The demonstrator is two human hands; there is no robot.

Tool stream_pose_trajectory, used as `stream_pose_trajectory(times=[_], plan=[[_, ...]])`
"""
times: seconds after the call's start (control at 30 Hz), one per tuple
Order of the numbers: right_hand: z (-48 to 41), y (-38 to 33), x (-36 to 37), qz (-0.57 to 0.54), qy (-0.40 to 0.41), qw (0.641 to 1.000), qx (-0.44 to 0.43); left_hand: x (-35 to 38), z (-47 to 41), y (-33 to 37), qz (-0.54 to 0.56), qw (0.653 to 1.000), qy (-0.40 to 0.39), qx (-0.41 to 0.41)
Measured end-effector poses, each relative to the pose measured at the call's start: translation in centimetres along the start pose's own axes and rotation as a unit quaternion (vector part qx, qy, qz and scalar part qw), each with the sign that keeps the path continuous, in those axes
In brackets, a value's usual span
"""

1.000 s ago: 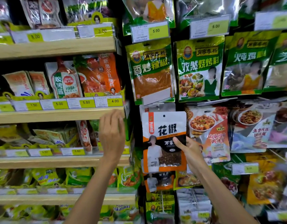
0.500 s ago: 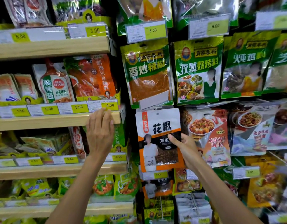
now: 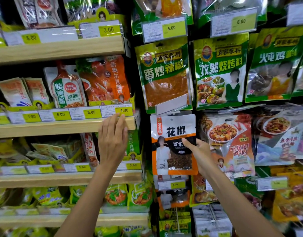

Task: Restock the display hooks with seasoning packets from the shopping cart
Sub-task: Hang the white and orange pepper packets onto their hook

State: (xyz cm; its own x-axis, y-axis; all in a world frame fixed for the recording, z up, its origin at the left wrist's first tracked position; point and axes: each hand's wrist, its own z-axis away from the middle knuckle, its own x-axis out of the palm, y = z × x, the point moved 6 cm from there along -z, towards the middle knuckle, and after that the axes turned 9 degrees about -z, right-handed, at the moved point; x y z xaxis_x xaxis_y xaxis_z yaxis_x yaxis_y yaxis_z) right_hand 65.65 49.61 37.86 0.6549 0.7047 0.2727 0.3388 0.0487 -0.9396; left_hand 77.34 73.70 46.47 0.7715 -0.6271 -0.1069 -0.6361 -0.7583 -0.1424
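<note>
A white-and-orange Sichuan peppercorn packet [image 3: 173, 144] is being gripped by the right hand [image 3: 201, 154], with the thumb [image 3: 187, 143] being pressed across the dark panel on its front and the other fingers being hidden behind its right edge. The packet is being held upright, its punched top edge being placed well above the thumb, just beneath the clear label holder [image 3: 171, 104] at the tip of a display hook; whether the hole is being threaded onto the hook cannot be told. Above that holder a green chilli seasoning packet [image 3: 164, 74] is being displayed, and just right of the gripping fingers a mapo tofu seasoning packet [image 3: 227, 142] is being partly covered by the hand. Below the gripped packet a 6.00 price tag [image 3: 174, 185] is being shown. The left hand [image 3: 112, 142] is being laid flat and relaxed, fingers straight and close together, its fingertips [image 3: 116, 119] being rested against the front lip of a wooden shelf [image 3: 62, 127], directly under a yellow 4.00 price tag [image 3: 124, 110]
</note>
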Motion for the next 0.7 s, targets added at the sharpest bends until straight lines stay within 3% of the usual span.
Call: stream_pose_trajectory(times=[0.5, 0.7], plan=[[-2.1, 0.5, 0.4, 0.02, 0.049, 0.997, 0.048, -0.2, -0.1, 0.0, 0.013, 1.0, -0.01, -0.007], [-3.9, 0.6, 1.0, 0.096, 0.081, 0.992, 0.011, -0.2, -0.1, -0.1, 0.01, 1.0, -0.013, -0.002]])
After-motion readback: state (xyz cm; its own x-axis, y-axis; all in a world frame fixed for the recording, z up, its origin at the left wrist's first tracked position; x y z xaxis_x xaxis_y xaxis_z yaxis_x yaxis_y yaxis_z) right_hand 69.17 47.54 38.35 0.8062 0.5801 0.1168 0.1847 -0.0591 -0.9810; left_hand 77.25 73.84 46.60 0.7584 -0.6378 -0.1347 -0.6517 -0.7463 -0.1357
